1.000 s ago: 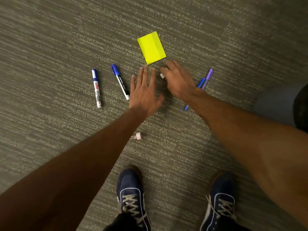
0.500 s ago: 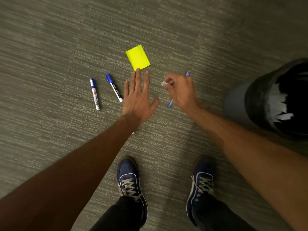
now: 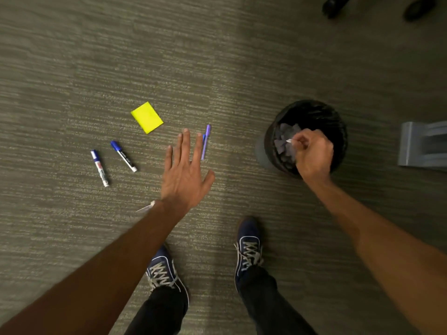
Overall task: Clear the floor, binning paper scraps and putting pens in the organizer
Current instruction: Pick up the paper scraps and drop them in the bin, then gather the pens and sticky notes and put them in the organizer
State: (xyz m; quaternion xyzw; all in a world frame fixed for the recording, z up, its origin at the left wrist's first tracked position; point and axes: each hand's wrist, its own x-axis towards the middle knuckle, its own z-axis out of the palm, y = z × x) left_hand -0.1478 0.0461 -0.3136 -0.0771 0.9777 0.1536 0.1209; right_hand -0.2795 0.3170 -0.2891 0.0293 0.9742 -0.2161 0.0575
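Note:
My right hand point(image 3: 313, 153) hovers over the black bin point(image 3: 314, 110), pinching a small white paper scrap point(image 3: 289, 141) at its fingertips. Several paper pieces lie inside the bin. My left hand point(image 3: 185, 172) is spread flat above the carpet, holding nothing. Beyond its fingers lie a purple pen point(image 3: 206, 141) and a blue pen point(image 3: 203, 137), side by side. Two blue-capped markers point(image 3: 123, 155) point(image 3: 99, 168) lie to the left. A yellow sticky-note pad point(image 3: 147, 117) lies farther out. Another small scrap point(image 3: 145, 208) peeks out beside my left wrist.
A grey object point(image 3: 422, 143) stands on the carpet right of the bin. Chair casters point(image 3: 335, 6) show at the top right. My two blue shoes point(image 3: 165, 272) point(image 3: 248, 250) stand near the bottom centre.
My right hand has lifted the white scrap off the carpet and carried it right, over the bin. The view has swung right, revealing the whole bin. My left hand stays spread.

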